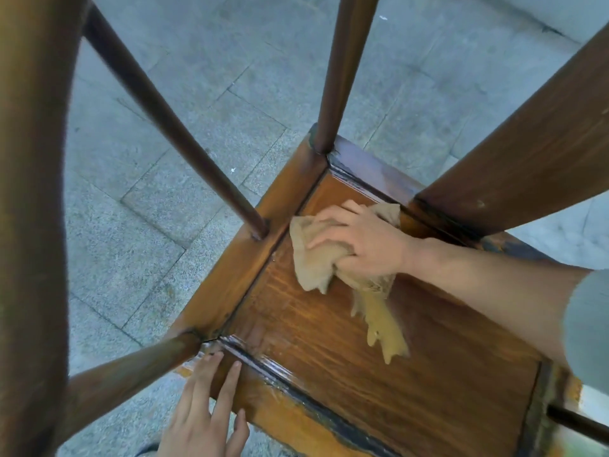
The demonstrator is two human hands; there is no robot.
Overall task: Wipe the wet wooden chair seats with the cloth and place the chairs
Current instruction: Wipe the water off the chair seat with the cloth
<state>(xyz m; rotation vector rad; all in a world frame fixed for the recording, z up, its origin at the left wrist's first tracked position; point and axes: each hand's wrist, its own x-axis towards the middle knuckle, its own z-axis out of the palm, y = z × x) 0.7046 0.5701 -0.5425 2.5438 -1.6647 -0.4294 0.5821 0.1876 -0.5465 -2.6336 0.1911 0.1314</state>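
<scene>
While the right hand (359,239) pressed down on the cloth (316,258), the chair seat (379,351) lay directly below the camera, framed by its rails and posts. That hand was clenched around a bunch of the tan rag, fingers spread over the top, working the far part of the sunken panel near the broad back slat (527,150). A ragged tail of the cloth trailed back toward the middle of the seat. It looked soft and limp, thin and frayed at the edges, the sort that bunches easily and is best held wadded in the palm, as it was here.

The left hand (204,413) lay flat and open on the near corner of the frame, fingers stretched out, holding nothing, just beside the joint where a round spindle (131,374) met the seat. It seemed to be steadying the chair.

The seat was a flat panel of streaky brown wood inside a raised border, with dark grooves at the corners. A glossy sheen along the near groove might have been water, though the blur made that hard to call. Wet varnish would be slick under the palm.

The chair looked solid and fairly heavy, stiff all through. For placing it, the posts or arm rail offered the surest hold. Grey stone paving (164,127) lay beneath.
</scene>
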